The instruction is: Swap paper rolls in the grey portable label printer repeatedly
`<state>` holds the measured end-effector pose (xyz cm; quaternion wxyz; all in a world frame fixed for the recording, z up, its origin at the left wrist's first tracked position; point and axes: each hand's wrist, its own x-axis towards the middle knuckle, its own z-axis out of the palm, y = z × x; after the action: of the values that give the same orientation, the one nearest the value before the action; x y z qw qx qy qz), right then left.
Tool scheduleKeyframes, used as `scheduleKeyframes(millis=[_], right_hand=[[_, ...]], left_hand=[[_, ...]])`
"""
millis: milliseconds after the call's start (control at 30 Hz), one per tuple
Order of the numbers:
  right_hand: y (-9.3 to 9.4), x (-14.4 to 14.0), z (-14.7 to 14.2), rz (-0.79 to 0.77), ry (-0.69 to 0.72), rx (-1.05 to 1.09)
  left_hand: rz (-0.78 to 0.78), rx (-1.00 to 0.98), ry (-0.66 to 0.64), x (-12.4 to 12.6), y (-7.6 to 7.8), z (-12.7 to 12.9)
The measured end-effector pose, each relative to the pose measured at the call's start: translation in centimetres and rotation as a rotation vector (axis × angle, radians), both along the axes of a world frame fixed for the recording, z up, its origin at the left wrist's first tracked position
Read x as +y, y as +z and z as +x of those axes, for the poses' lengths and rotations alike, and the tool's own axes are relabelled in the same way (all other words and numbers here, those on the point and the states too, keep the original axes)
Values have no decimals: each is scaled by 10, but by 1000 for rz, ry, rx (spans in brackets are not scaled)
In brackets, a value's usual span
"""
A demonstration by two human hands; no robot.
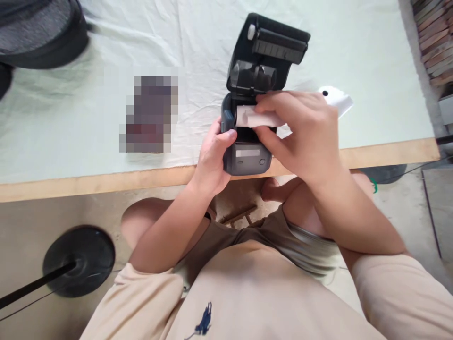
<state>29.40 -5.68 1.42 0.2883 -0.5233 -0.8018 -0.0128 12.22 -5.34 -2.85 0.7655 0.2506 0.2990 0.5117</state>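
A dark grey label printer (247, 163) is held near the table's front edge, its lid (269, 56) swung up and showing a black roller. My left hand (214, 158) grips the printer's left side, the thumb over its rim. Between the thumb and fingers of my right hand (300, 127) is a white paper roll (246, 116), lying partly inside the printer's bay. The roll's right end is hidden by my fingers. Just beyond the right hand is a white object with a dark round hole (336, 99), partly covered by that hand.
A pale cloth (201, 56) covers the table, whose wooden edge (106, 185) runs across in front of me. A blurred-out item (148, 113) lies left of the printer. A dark grey case (38, 33) is at the far left. A round black stand base (79, 259) rests on the floor.
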Motion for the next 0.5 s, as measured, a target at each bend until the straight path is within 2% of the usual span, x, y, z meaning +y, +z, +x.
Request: scheduleKeyframes(millis=[133,267,367,500], right_hand=[[-7,-1,2,138,39,-32],[-12,-1,3,76,43,-39],[-12,-7,2,116,91,12],[-12,-16,-1,159,188,54]], left_hand=[[-13,-39,15,1,-1,0],[1,-23,1,0,3,1],[10,-37,-7,1,6,0],[65,0,-63,4,-1,-6]])
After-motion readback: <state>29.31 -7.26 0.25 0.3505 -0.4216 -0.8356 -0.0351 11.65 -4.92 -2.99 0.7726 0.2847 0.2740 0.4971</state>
